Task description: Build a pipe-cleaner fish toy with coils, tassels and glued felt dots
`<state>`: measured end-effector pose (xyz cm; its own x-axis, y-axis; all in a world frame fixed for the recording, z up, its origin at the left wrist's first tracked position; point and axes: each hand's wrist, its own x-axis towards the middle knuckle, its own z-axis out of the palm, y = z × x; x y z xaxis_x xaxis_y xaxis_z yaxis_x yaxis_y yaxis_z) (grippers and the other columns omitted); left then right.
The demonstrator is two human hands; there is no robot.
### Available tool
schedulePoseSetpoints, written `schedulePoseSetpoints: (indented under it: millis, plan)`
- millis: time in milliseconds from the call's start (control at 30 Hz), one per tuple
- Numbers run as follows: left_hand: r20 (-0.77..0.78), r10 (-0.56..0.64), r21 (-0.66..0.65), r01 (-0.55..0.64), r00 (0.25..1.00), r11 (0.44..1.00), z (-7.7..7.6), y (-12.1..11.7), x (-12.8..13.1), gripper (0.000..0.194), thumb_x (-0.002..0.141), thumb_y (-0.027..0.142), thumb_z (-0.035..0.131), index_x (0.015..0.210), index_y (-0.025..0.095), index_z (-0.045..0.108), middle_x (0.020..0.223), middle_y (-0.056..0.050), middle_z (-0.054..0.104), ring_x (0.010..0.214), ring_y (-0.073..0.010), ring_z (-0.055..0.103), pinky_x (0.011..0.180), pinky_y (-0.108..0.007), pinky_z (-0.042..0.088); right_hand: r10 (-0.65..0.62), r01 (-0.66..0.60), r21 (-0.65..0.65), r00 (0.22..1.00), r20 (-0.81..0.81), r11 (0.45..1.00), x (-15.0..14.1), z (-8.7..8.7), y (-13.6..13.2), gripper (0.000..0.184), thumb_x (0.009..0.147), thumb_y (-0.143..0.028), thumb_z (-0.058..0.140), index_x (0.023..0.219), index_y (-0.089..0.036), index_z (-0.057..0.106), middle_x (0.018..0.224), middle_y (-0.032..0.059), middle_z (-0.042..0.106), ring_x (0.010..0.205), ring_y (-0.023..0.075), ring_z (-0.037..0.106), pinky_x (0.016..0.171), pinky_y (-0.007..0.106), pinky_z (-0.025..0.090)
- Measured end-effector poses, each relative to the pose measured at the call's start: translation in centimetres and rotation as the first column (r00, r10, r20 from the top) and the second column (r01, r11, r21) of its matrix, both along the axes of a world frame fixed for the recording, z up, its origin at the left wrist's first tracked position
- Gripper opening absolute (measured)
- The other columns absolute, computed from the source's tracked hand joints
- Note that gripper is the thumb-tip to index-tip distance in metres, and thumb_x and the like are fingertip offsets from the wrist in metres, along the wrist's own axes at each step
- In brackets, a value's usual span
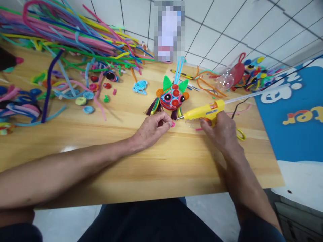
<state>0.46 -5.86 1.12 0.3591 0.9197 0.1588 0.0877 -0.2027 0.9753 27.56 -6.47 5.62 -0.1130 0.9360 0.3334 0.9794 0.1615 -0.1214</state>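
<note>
Between the fingertips of my left hand [153,129] is a small pink piece of pipe cleaner [173,124]. My right hand [222,131] grips a yellow hot glue gun [205,111], its metal nozzle pointing left and close to the pink piece. A clear glue stick [248,94] juts from the gun's rear. Just beyond my hands lies a colourful animal-face ornament [173,97] with green ears, black-and-white eyes, red dots and dark tassels. Two light-blue strips [178,71] reach up from its top.
Long pipe cleaners [75,37] are heaped at the back left, with coiled pieces [88,95] below. A yellow utility knife [181,74] lies behind the ornament. Yellow scissor-like handles [241,134] sit beside my right hand. A black cord [285,72] crosses the right side; a tiled wall [214,30] stands behind.
</note>
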Motion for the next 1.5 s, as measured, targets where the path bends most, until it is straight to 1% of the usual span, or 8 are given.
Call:
schedulePoseSetpoints:
  millis: [167,500,667,800,1033,1300,1500]
  plan:
    - [-0.024,0.005,0.012,-0.005,1.0,1.0,-0.06,-0.03,0.03,0.012,0.094,0.023,0.06,0.085,0.017,0.063,0.082,-0.001,0.069,0.075,-0.013,0.06,0.066,-0.024,0.045,0.003,-0.003,-0.007,1.0,-0.015,1.0,-0.13,-0.1,-0.07,0.024,0.089,-0.047,0.063,0.086,-0.023,0.057,0.074,0.0085,0.066,0.068,0.0277,0.066,0.06,0.036,0.046]
    - [-0.027,0.009,0.02,-0.009,1.0,1.0,0.03,-0.06,0.12,0.012,0.095,0.02,0.06,0.084,0.017,0.064,0.081,-0.001,0.068,0.073,-0.0121,0.059,0.066,-0.025,0.044,0.033,-0.034,-0.056,0.999,-0.022,0.998,-0.05,-0.21,-0.16,0.024,0.09,-0.047,0.06,0.09,-0.023,0.056,0.075,0.0074,0.065,0.067,0.0257,0.064,0.06,0.034,0.044]
    - [-0.041,0.014,0.015,-0.013,0.999,1.0,0.1,-0.12,0.06,0.011,0.094,0.02,0.061,0.084,0.017,0.064,0.08,-0.001,0.068,0.074,-0.0123,0.058,0.065,-0.025,0.043,0.052,-0.053,-0.049,0.998,-0.024,0.997,0.15,-0.44,-0.11,0.024,0.091,-0.047,0.058,0.093,-0.023,0.056,0.075,0.0065,0.065,0.066,0.025,0.062,0.059,0.033,0.043]
    - [-0.035,0.01,0.019,-0.01,0.999,1.0,0.18,-0.12,0.03,0.012,0.095,0.021,0.06,0.084,0.017,0.064,0.08,-0.001,0.068,0.073,-0.0123,0.058,0.065,-0.025,0.043,0.061,-0.063,-0.053,0.998,-0.032,0.997,0.16,-0.51,-0.13,0.022,0.089,-0.045,0.059,0.091,-0.023,0.055,0.075,0.0068,0.065,0.067,0.0255,0.063,0.058,0.034,0.043]
    - [-0.041,0.008,0.024,-0.007,0.999,1.0,0.17,-0.08,0.03,0.012,0.095,0.021,0.06,0.084,0.017,0.064,0.081,-0.001,0.069,0.073,-0.0128,0.058,0.065,-0.025,0.044,0.04,-0.044,-0.09,0.998,-0.051,0.995,0.1,-0.17,-0.16,0.022,0.087,-0.045,0.061,0.087,-0.023,0.057,0.07,0.0063,0.063,0.068,0.0261,0.063,0.057,0.033,0.043]
    - [-0.036,0.007,0.035,-0.006,0.999,0.999,0.2,-0.1,0.03,0.012,0.095,0.021,0.06,0.084,0.017,0.064,0.079,-0.001,0.067,0.073,-0.0122,0.057,0.066,-0.025,0.043,0.059,-0.062,-0.092,0.998,-0.032,0.994,0.28,-0.08,-0.2,0.023,0.09,-0.046,0.059,0.086,-0.024,0.055,0.071,0.0055,0.062,0.065,0.0252,0.062,0.057,0.033,0.042]
    - [-0.057,-0.004,0.052,0.007,0.998,0.999,0.35,-0.1,-0.02,0.012,0.095,0.019,0.06,0.084,0.017,0.064,0.079,-0.001,0.068,0.073,-0.0129,0.059,0.066,-0.025,0.043,0.044,-0.046,-0.058,0.998,-0.039,0.997,0.11,-0.31,-0.36,0.02,0.088,-0.041,0.062,0.087,-0.023,0.056,0.073,0.0061,0.063,0.068,0.0254,0.063,0.059,0.033,0.044]
